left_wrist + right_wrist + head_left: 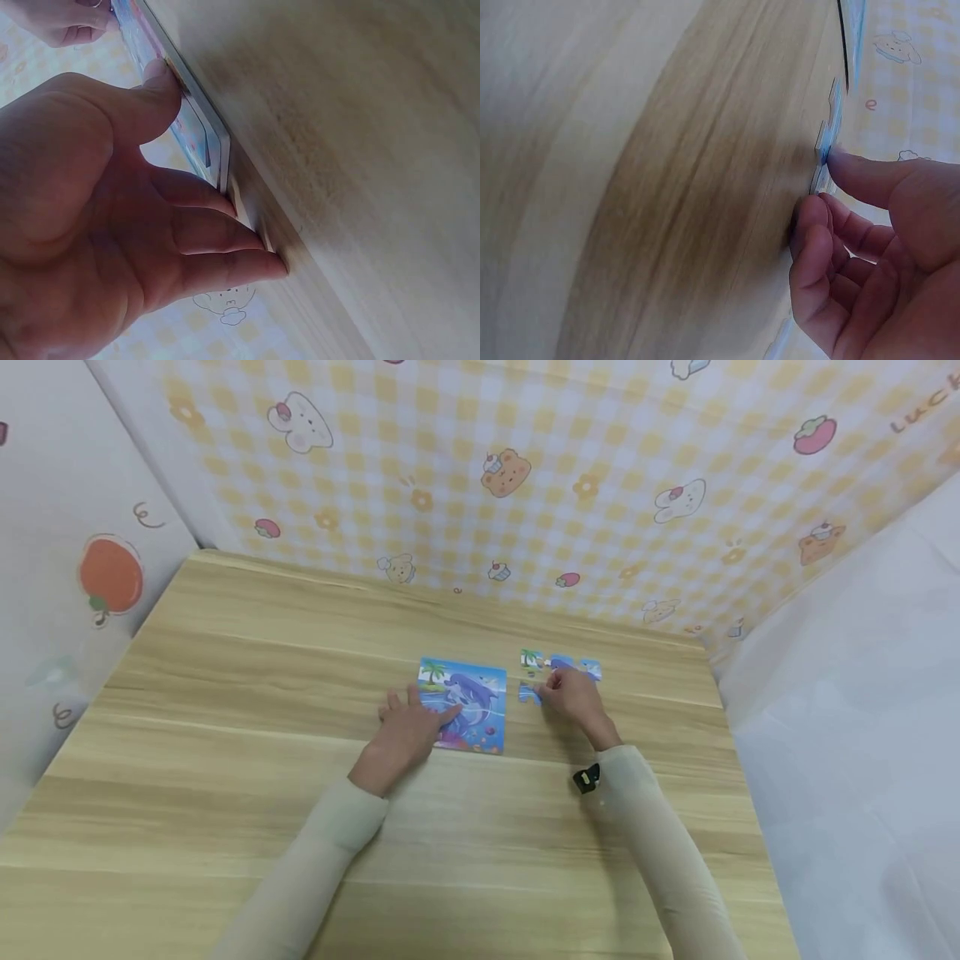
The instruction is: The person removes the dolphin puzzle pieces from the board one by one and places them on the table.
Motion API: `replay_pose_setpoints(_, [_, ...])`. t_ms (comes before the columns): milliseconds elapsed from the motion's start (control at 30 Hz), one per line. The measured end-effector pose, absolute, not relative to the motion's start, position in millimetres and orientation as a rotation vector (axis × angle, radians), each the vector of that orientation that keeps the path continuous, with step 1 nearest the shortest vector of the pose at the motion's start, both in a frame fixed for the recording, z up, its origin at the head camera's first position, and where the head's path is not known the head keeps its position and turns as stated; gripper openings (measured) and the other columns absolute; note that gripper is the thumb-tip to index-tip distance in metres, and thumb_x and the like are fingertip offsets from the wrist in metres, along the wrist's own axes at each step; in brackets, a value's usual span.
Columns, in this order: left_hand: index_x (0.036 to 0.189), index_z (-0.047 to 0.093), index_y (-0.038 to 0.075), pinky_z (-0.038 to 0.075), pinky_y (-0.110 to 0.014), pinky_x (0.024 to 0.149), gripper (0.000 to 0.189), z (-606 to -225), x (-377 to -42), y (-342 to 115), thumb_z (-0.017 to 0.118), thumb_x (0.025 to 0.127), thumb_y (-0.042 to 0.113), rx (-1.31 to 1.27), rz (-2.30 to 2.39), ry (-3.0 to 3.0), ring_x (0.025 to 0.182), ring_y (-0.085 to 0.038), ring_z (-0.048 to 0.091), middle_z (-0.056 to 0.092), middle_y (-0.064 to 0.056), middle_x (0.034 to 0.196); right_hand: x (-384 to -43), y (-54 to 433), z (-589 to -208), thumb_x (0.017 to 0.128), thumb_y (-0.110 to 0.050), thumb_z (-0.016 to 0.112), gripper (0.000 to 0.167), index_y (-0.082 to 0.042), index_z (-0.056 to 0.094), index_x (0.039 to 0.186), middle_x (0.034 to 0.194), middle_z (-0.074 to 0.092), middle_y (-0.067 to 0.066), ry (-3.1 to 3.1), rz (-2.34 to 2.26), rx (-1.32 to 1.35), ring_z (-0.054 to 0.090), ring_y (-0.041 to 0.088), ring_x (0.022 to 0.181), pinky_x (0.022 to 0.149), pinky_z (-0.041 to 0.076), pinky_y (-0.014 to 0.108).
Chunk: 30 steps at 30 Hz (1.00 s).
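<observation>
A square dolphin picture board (pixel 480 693) lies on the wooden table. My left hand (pixel 408 727) rests at its left side, thumb on the picture. In the left wrist view, the straight fingers of the left hand (pixel 142 225) reach the tabletop beyond the board's edge. Right of the board, my right hand (pixel 576 697) pinches at a blue jigsaw piece (pixel 528 693). Seen from the right wrist, the thumb of the right hand (pixel 855 262) meets the blue piece (pixel 823 142), the other fingers curled below. A palm-tree piece (pixel 530 657) and other dolphin pieces (pixel 591 668) lie behind this hand, partly hidden.
The wooden table (pixel 247 693) meets a yellow checked cloth wall (pixel 450 518) close behind the puzzle. White cloth walls stand at the left (pixel 60 610) and right (pixel 847 710). A small black object (pixel 587 778) is by the right cuff.
</observation>
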<state>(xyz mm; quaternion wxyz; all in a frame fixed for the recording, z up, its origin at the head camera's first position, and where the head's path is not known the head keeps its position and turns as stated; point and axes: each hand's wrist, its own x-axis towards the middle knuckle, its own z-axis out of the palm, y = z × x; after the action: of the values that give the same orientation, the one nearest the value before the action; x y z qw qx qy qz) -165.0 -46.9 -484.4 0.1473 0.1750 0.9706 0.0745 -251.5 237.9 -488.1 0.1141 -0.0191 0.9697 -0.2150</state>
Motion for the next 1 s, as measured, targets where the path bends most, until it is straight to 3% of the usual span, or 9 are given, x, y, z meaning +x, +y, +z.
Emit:
replay_pose_setpoints(267, [0.152,0.039,0.035,0.053,-0.062,0.079,0.057,-485.3,-163.5,-47.9,0.041,0.104,0.005,0.5,0.218,2.796,0.115,-0.066,0.042,0.037,-0.043,0.139,-251.9,232.6,-479.0,0.098,-0.038,0.061,0.033,-0.008,0.067,0.084,0.07,0.058,0.002,2.871,-0.628,-0.123,0.047,0.016,0.059,0.052,0.038,0.028])
replay_pose_setpoints(333, [0.152,0.039,0.035,0.053,-0.062,0.079,0.057,-484.8,-163.4,-48.8,0.041,0.104,0.005,0.492,0.231,2.795,0.115,-0.066,0.042,0.036,-0.043,0.139,-253.3,225.4,-476.4,0.098,-0.035,0.061,0.032,-0.006,0.068,0.088,0.077,0.063,0.005,2.874,-0.666,-0.213,0.054,0.018,0.065,0.058,0.044,0.029])
replay_pose_setpoints(467, [0.154,0.035,0.033,0.053,-0.056,0.075,0.058,-485.5,-163.6,-51.3,0.044,0.103,0.008,0.469,0.286,2.817,0.113,-0.062,0.045,0.036,-0.042,0.139,-255.6,203.1,-476.2,0.097,-0.023,0.065,0.022,-0.003,0.07,0.104,0.099,0.072,0.012,2.799,-0.778,-0.506,0.067,0.025,0.089,0.082,0.055,0.038])
replay_pose_setpoints(567, [0.157,0.029,0.022,0.051,-0.054,0.076,0.06,-486.4,-164.5,-52.0,0.051,0.102,0.015,0.45,0.358,2.824,0.114,-0.061,0.045,0.036,-0.041,0.14,-253.5,184.1,-478.6,0.094,-0.016,0.068,0.023,-0.001,0.069,0.112,0.11,0.07,0.015,2.711,-0.821,-0.637,0.067,0.029,0.098,0.089,0.055,0.041])
replay_pose_setpoints(767, [0.152,0.027,-0.008,0.045,-0.068,0.094,0.068,-484.6,-166.2,-51.0,0.056,0.101,0.026,0.413,0.365,2.79,0.13,-0.067,0.031,0.029,-0.041,0.148,-247.1,151.0,-484.3,0.092,-0.019,0.072,0.034,-0.004,0.067,0.121,0.113,0.069,0.011,2.589,-0.771,-0.742,0.063,0.023,0.099,0.09,0.053,0.037])
replay_pose_setpoints(1000, [0.149,0.03,-0.013,0.04,-0.071,0.099,0.066,-483.0,-166.4,-50.7,0.054,0.102,0.026,0.404,0.336,2.775,0.132,-0.068,0.028,0.026,-0.041,0.151,-246.0,132.8,-485.2,0.086,-0.022,0.079,0.03,-0.003,0.068,0.107,0.1,0.067,0.009,2.601,-0.632,-0.727,0.057,0.021,0.088,0.084,0.051,0.036])
